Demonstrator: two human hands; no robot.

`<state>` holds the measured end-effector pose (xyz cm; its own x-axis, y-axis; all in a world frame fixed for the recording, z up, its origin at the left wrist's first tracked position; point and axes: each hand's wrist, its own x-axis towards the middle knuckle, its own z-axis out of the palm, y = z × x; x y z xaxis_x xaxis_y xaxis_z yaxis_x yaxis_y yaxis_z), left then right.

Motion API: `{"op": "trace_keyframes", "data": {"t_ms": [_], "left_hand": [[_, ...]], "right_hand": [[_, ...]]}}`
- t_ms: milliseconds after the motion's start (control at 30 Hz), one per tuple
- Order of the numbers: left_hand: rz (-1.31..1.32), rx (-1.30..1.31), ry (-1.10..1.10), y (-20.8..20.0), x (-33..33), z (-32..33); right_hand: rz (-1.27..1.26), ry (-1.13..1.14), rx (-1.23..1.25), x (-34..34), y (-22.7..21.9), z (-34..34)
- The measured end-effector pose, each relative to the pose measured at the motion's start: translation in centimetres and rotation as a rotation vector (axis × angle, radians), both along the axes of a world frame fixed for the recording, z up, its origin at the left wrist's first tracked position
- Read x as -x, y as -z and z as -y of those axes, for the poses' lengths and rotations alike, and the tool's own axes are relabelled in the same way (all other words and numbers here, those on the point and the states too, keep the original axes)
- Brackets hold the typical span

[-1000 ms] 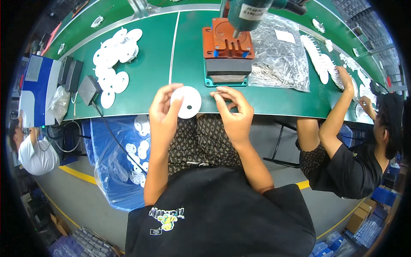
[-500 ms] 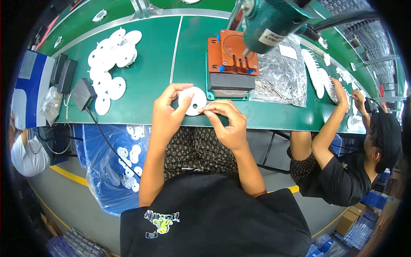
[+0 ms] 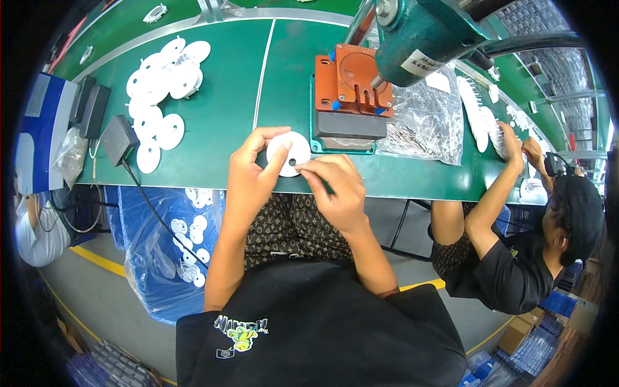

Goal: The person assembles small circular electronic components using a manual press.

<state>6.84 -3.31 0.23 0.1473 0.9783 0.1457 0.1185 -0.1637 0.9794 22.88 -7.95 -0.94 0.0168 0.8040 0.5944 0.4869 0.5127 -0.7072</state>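
Note:
A round white plastic disc (image 3: 298, 146) with a dark hole is held upright just above the near edge of the green table (image 3: 225, 84). My left hand (image 3: 253, 164) grips it from the left, thumb across its front face and fingers behind. With thumb and forefinger pinched together, my right hand (image 3: 338, 190) touches the disc beside the hole. Whatever sits in that pinch is too small to make out. Straight beyond my right hand stands a green press (image 3: 419, 51) over an orange fixture (image 3: 353, 80).
White discs (image 3: 158, 80) lie heaped at the left, near a black box (image 3: 118, 138) with a cable. A clear bag of thin metal pins (image 3: 419, 122) lies right of the press. Below the table, a blue plastic-lined bin (image 3: 151, 258) holds more discs. A co-worker (image 3: 516, 251) sits at the right.
My right fingertips have shifted slightly left, from the disc's rim to beside its hole. My left hand keeps its hold on the disc. The whole view has shifted a little.

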Motion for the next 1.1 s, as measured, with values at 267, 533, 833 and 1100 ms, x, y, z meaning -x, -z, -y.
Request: {"op": "trace_keyframes", "data": {"t_ms": [267, 533, 833, 1100], "left_hand": [[-0.197, -0.243, -0.121, -0.5, -0.6, -0.3], [-0.596, -0.584, 0.049, -0.3, 0.9, 1.7], [-0.433, -1.000, 0.079, -5.4, -3.1, -0.5], [-0.623, -0.861, 0.067, -5.4, -6.9, -4.7]], "right_hand": [[0.369, 0.024, -0.256, 0.5, 0.7, -0.8], [0.057, 0.078, -0.102, -1.5, -0.7, 1.9], [0.210, 0.386, -0.139, -5.6, 1.8, 4.6], [0.255, 0.456, -0.150, -4.3, 0.7, 3.1]]}}
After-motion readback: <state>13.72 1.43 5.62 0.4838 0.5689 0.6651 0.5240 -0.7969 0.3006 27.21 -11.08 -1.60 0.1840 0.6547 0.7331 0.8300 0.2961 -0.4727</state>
